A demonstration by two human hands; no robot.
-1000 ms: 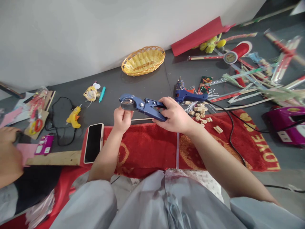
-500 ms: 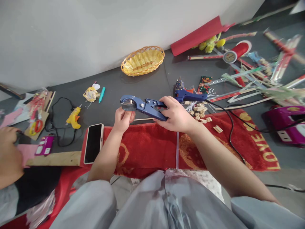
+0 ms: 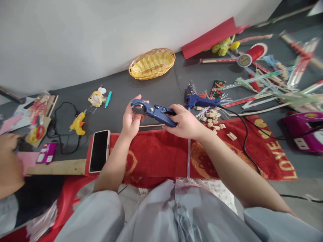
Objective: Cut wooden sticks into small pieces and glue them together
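Blue hand cutter (image 3: 153, 111) with a hooked head and long plastic grips is held in the air over the far edge of a red terry towel with gold lettering (image 3: 156, 154), its head pointing towards 10 o'clock. The right hand (image 3: 185, 123) is wrapped tight around the grips, fingers curled over the top. The left hand (image 3: 131, 118) is open, palm up and fingers spread, cupped under and behind the hooked head; whether it touches the blade cannot be told.

A thin pale wooden stick (image 3: 151, 126) lies on the dark floor just below the cutter. At 3 o'clock from it a blue hot-glue gun with a black cord (image 3: 199, 100) rests near a heap of short wooden pieces (image 3: 214, 121). At 12 o'clock, well apart, stands an oval yellow wicker basket (image 3: 152, 63). At 8 o'clock a black-screened phone (image 3: 99, 151) lies on the towel's left end, and at 9 o'clock a small yellow glue gun (image 3: 78, 122). Another person's hand (image 3: 8, 164) shows at the far left edge.
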